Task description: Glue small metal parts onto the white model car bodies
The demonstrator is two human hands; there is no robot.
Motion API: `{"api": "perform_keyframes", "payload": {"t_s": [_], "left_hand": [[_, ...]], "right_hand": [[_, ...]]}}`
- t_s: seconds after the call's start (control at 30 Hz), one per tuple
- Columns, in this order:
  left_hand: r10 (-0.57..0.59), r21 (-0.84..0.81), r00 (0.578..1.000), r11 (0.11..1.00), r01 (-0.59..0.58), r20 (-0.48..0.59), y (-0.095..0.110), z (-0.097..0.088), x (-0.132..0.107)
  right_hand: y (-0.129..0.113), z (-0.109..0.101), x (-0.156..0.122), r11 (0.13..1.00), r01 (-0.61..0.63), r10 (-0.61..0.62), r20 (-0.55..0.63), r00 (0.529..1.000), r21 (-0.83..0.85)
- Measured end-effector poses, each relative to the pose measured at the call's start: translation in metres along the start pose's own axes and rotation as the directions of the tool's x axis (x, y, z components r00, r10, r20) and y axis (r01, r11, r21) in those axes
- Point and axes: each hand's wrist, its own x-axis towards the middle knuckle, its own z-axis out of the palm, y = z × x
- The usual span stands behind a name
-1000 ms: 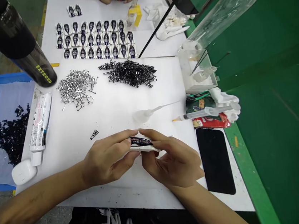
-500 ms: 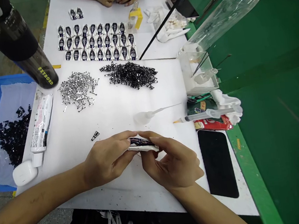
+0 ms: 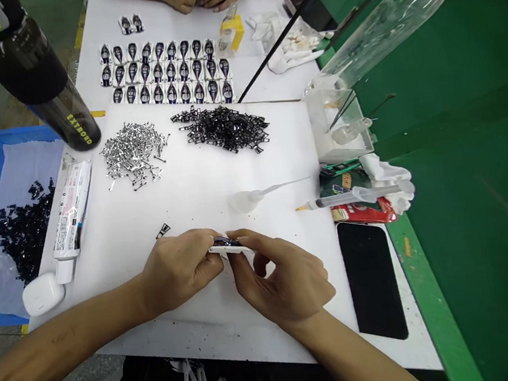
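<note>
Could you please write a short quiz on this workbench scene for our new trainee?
1. True or false: the narrow white-and-dark piece is pinched between the person's left hand and right hand.

2. What lies on the pale sheet in the blue plastic crate?
A) A heap of small black pieces
B) A clear plastic syringe
C) A black smartphone

3. Fill in the blank: on the white board, the heap of shiny silver metal pieces lies to the ___ of the second heap of black pieces.

Key: 1. True; 2. A; 3. left
</note>
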Motion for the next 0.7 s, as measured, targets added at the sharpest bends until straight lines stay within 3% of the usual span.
{"api": "perform_keyframes", "payload": {"t_s": [0.33,0.7], "left_hand": [[0.158,0.177,0.986,0.970,-0.166,0.058,-0.0002,-0.0024,0.0000],[0.118,0.190,0.993,0.975,-0.116,0.001,0.0038,0.0003,0.0004]], "right_hand": [[-0.0063,-0.0025,-0.0003,0.986,-0.158,0.159,0.008,0.987,-0.044],[-0.0064,-0.0008,0.0006,0.984,-0.176,0.175,0.034,0.984,0.016]]}}
